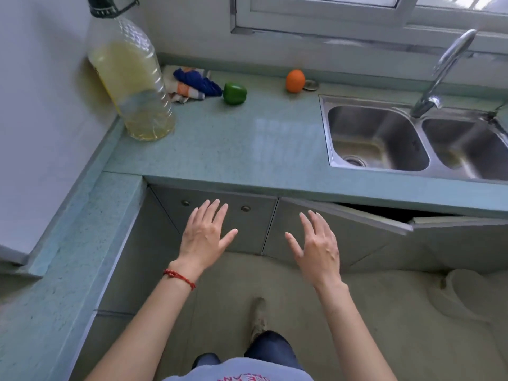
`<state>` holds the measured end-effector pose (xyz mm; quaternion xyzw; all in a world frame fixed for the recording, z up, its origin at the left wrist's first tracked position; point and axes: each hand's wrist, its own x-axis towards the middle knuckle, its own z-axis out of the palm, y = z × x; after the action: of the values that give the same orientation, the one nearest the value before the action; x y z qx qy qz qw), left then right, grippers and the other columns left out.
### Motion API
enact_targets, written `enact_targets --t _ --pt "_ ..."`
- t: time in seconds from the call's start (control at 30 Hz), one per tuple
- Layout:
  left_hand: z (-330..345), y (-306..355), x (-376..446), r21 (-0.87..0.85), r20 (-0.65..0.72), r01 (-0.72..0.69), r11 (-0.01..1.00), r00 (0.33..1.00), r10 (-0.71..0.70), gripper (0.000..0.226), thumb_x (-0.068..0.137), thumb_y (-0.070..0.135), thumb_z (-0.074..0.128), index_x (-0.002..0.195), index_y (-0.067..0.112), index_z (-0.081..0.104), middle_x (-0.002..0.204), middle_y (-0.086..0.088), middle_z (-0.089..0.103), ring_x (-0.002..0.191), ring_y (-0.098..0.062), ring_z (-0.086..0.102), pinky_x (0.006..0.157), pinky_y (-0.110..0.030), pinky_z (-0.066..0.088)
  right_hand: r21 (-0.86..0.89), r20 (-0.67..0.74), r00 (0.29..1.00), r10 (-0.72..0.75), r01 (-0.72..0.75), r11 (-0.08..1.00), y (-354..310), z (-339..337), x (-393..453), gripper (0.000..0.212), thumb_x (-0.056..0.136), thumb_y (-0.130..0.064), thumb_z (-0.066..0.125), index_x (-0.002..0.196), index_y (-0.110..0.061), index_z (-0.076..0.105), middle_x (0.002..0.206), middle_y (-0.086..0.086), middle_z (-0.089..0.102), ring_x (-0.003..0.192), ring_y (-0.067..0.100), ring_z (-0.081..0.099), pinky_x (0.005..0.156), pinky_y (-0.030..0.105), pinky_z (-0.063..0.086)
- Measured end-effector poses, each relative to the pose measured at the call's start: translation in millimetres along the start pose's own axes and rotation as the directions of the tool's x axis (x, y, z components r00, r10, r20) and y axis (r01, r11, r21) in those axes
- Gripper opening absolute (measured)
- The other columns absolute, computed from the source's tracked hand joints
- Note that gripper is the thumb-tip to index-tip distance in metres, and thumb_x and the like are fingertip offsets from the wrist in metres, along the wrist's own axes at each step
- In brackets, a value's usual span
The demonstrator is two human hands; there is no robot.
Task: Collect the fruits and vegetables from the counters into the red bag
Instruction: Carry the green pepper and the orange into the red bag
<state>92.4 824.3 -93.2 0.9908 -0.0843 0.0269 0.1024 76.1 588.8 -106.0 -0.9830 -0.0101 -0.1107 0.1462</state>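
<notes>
Two pieces of produce are seen on the pale green counter [247,144], both toward its back edge and well beyond the hands. At the far left a large clear bottle [129,78], part-filled with yellowish liquid, is stood in the corner by the wall; just right of it a crumpled blue, orange and white cloth [192,85] is laid. Just beside the cloth's right end a green bell pepper [234,93] is found, glossy and blocky, resting on its side, though which way its stem points cannot be told. Further right, apart from the pepper, an orange [295,81] is set, round and bright, with a small metal disc [310,85] just behind it. A double steel sink [412,138] and a curved tap [445,70] are seen at the right.

Both hands are held out empty in front of the cabinet doors, below the counter edge, fingers spread and straight. The left hand [206,235] is placed almost directly below the pepper and is judged the nearer to it; the right hand [316,246] is lined up more closely with the orange. A forward and upward reach is judged to be needed for either. No red bag is visible.
</notes>
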Motion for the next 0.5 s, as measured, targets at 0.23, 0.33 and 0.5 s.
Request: enact_targets --t 0.23,0.33,0.5 --pt "-6 5 114 0.000 -0.036 0.021 1.000 0.999 -0.021 0.061 0.085 0.040 0.057 0.132 0.004 0.044 0.137 -0.020 0.047 0.130 -0.036 0.040 0.108 -0.047 0.027 0.017 0.021 0.999 -0.046 0.046 0.999 19 7 120 0.057 0.085 -0.047 0.039 0.119 -0.004 0.057 0.123 0.020 0.060 0.116 0.036 0.056 0.092 0.046 0.047" --pt "-7 0 150 -0.025 -0.020 0.043 0.999 0.999 -0.044 0.062 0.085 0.038 0.058 0.134 0.004 0.042 0.140 -0.020 0.044 0.132 -0.036 0.037 0.109 -0.048 0.027 0.031 0.034 0.998 -0.058 0.057 0.998 20 13 159 0.057 0.085 -0.047 0.039 0.120 -0.004 0.056 0.125 0.020 0.059 0.117 0.036 0.055 0.091 0.047 0.048" --pt "-3 -17 210 -0.031 -0.001 0.032 0.999 0.999 -0.032 0.062 0.085 0.038 0.059 0.133 0.003 0.043 0.138 -0.021 0.046 0.130 -0.038 0.039 0.107 -0.049 0.029 0.003 0.033 0.998 -0.062 0.062 0.998 21 29 218 0.057 0.085 -0.047 0.040 0.120 -0.004 0.057 0.123 0.020 0.060 0.116 0.036 0.056 0.088 0.047 0.049"
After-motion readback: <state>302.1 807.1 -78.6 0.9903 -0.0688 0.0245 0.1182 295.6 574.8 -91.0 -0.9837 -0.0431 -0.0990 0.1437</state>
